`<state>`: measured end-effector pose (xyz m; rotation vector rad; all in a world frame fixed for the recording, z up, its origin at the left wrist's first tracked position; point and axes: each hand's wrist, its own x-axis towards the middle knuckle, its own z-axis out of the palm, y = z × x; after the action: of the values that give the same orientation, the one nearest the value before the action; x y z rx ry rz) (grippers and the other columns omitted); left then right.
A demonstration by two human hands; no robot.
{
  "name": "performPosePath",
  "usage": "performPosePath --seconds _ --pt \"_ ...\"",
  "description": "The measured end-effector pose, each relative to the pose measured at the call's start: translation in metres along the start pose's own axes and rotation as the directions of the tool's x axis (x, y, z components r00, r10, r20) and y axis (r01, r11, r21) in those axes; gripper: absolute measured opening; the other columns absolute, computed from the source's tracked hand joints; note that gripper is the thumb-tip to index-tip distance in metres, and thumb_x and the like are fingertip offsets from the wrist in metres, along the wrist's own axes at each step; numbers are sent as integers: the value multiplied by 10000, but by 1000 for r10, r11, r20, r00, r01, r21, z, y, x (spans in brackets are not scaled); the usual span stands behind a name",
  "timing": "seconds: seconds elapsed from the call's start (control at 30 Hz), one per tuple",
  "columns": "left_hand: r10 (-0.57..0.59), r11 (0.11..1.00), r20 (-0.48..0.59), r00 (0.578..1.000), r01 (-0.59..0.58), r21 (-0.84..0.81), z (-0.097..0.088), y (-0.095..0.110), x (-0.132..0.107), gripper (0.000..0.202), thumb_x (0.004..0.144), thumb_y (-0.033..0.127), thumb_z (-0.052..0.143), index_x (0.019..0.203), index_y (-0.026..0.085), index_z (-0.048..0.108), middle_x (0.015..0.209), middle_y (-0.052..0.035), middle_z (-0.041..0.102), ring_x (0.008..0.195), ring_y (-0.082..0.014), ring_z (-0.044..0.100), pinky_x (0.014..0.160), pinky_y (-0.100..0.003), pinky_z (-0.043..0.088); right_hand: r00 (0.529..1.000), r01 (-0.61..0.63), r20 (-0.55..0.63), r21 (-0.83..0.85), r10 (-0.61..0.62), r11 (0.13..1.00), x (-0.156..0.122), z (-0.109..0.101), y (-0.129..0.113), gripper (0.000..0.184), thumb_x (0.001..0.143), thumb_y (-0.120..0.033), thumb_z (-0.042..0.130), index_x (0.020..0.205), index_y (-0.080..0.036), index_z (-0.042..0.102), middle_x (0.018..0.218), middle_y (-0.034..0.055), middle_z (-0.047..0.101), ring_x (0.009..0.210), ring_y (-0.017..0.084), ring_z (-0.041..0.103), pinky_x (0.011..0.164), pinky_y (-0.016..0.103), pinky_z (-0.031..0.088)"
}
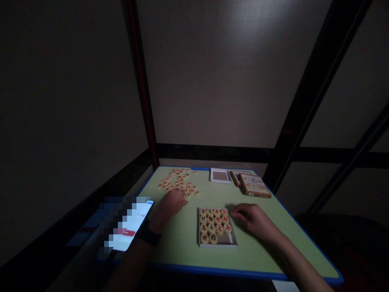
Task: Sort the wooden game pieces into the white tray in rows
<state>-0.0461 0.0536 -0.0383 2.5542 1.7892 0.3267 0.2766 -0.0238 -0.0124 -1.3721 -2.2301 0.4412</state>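
Note:
My left hand (170, 204) is at the near edge of a loose scatter of Chinese chess pieces (177, 183), its fingers and thumb closing round one Chinese chess piece (183, 198). On that wrist is a dark band (148, 234). In front of me lies a shallow open box (218, 245) with round wooden pieces, marked in red and black, in rows; a gap shows at its near right corner. Just right of the box rests my right hand (253, 219), fingers curled together, with nothing visible in them.
At the table's far side lies another shallow white tray (221, 175). Right of it are two printed boxes, the nearer printed box (255, 185) overlapping the other. A lit phone (133, 227) stands at the left edge. The green table (182, 253) has a blue rim; walls rise behind.

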Motion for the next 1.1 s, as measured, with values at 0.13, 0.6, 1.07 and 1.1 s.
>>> performPosePath --seconds 0.13,0.6,1.07,1.1 --pt "19 1000 11 1000 -19 23 2 2 1 174 879 175 545 999 149 668 1061 -123 699 1083 -267 624 983 -365 442 1000 -6 -6 4 6 1000 -1 0 0 283 940 -306 498 852 -160 723 819 82 746 728 212 651 688 316 445" --pt "113 986 -166 980 -132 -103 8 1 -1 385 768 2 556 1088 167 694 1141 -86 726 1121 -231 643 1027 -357 464 1000 5 -10 14 -5 1000 0 3 4 296 938 -326 496 842 -164 724 808 89 742 726 221 656 680 321 447" --pt "17 977 -131 991 -44 -206 -27 21 -5 320 794 100 602 1084 181 708 1109 -73 744 1039 -223 678 1012 -350 481 975 16 -221 71 0 997 13 1 2 329 920 -399 526 809 -166 730 754 80 742 652 205 644 614 292 448" --pt "12 983 -107 994 -31 -179 -27 19 -7 319 797 97 592 1083 179 706 1109 -77 742 1056 -227 671 1012 -351 476 979 27 -206 56 -15 998 19 1 -2 316 920 -376 526 804 -165 731 769 85 748 667 208 654 619 290 448"
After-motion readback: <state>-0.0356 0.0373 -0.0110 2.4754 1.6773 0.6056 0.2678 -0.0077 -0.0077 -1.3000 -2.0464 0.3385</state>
